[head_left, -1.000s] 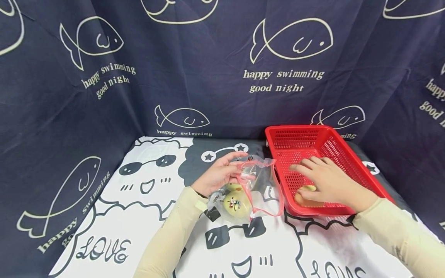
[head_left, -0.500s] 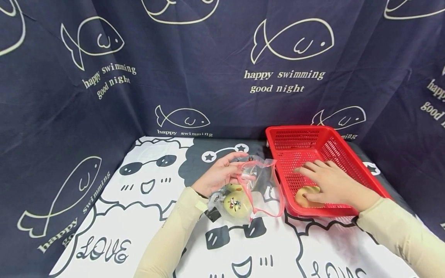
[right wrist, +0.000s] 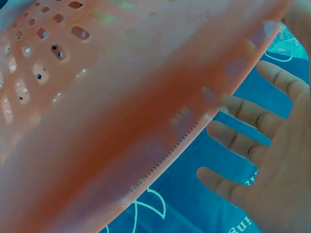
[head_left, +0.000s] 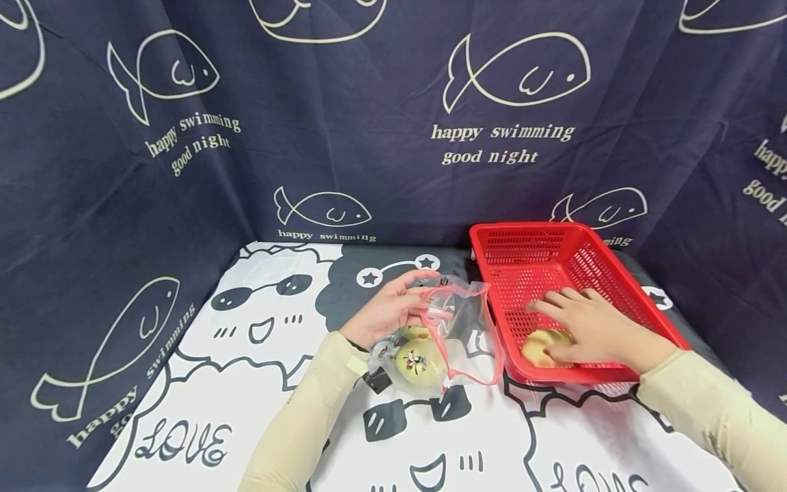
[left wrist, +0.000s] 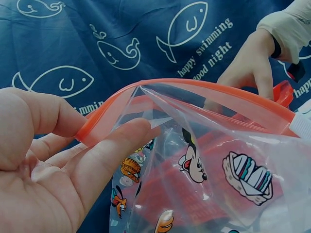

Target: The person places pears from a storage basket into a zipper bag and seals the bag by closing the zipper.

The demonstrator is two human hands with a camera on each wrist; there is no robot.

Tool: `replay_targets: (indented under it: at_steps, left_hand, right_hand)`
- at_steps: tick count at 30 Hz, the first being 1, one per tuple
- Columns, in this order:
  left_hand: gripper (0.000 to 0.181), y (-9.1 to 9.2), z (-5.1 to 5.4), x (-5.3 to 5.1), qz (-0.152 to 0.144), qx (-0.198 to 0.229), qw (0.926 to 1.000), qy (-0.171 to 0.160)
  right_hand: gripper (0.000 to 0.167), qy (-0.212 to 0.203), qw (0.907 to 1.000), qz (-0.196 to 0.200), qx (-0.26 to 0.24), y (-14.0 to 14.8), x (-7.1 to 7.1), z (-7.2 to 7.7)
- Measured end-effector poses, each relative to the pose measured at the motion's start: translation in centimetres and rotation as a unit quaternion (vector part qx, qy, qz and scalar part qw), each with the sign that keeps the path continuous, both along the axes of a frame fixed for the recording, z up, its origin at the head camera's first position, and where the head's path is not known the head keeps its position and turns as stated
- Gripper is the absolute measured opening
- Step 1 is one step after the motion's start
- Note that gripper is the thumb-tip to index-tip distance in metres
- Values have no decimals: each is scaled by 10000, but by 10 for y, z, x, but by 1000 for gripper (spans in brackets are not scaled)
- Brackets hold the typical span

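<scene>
My left hand (head_left: 389,309) holds a clear zip bag (head_left: 464,328) by its pink-edged mouth, which gapes toward the right. In the left wrist view, the thumb (left wrist: 124,143) reaches inside the orange-looking rim (left wrist: 194,90), and cartoon prints cover the plastic. Round yellow-green things (head_left: 421,365), perhaps fruit, lie in the bag. My right hand (head_left: 587,328) hovers over the red basket (head_left: 639,294) with its fingers spread. Its thumb overlaps a rounded pale-yellow thing (head_left: 541,347) in the basket's near corner; contact and exact kind are unclear. In the right wrist view the basket wall hides that thing.
A small black object (head_left: 377,380) lies beside the bag, near the left sleeve. Dark blue cloth with fish drawings (head_left: 369,137) encloses the back and sides. The table cover (head_left: 258,410) has black-and-white cartoon prints.
My right hand has shifted slightly right and toward me, uncovering more of the pale-yellow thing, which seems to have turned. The left hand and the bag have stayed in place.
</scene>
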State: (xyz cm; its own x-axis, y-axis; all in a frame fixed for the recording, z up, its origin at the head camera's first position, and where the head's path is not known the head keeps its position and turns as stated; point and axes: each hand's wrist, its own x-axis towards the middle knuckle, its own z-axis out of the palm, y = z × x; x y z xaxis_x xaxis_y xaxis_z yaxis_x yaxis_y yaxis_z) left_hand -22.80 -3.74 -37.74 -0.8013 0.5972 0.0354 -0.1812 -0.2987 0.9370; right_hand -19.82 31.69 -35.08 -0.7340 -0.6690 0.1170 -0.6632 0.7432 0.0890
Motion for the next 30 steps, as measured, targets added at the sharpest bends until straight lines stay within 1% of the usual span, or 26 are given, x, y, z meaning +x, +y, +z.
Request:
replay_targets:
  at_steps: [7, 14, 23, 30]
  left_hand:
    - [56, 0, 0, 0, -19, 4, 10000, 41]
    - [56, 0, 1, 1, -9, -19, 10000, 33]
    - [55, 0, 0, 0, -69, 5, 10000, 59]
    - [55, -1, 1, 1, -42, -51, 10000, -5]
  right_hand:
    - [69, -103, 9999, -51, 79, 4, -2, -3]
    - [71, -192, 9997, -88, 110, 8, -4, -7]
    - [79, -514, 9975, -360, 329, 12, -4, -8]
    - [80, -749, 9957, -454, 293, 14, -4, -13]
